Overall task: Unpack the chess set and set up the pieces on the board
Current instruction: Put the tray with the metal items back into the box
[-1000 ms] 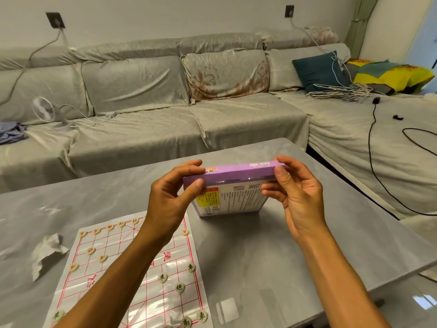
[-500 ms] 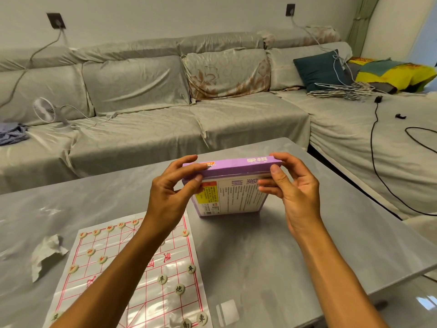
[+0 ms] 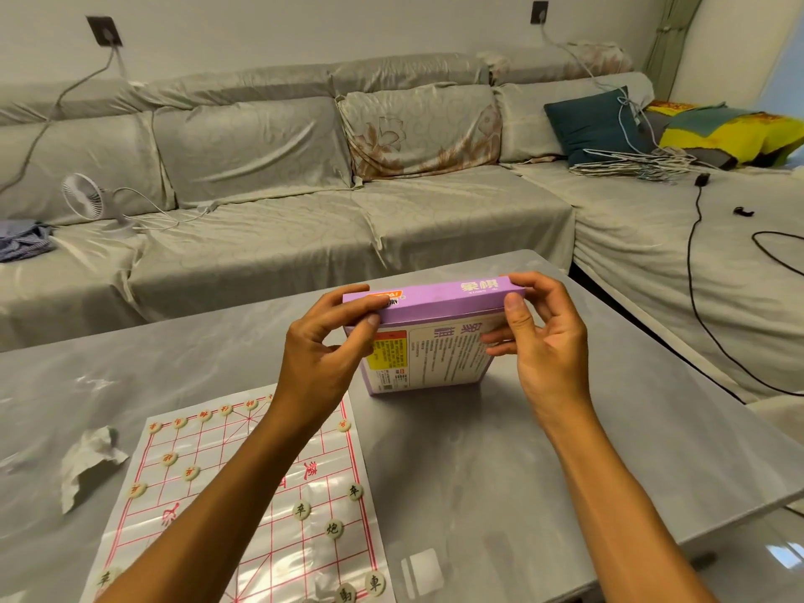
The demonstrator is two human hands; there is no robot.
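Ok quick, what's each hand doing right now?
Left hand: pinching the purple box at its top left corner.
Right hand: pinching the box's top right corner.

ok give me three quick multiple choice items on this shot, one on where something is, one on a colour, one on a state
1. Where does the crumpled tissue lie?
A. on the sofa
B. on the table, left of the xiangqi board
C. on top of the box

2. What colour is the top edge of the chess box?
A. green
B. black
C. purple

3. How is the box held?
A. gripped at both ends by the left hand and right hand
B. lying untouched on the table
C. by the left hand alone

Answers: 1 B, the tissue sits on the grey table beside the board's left edge; 2 C, the top edge is lilac purple; 3 A, fingers of both hands pinch its upper corners.
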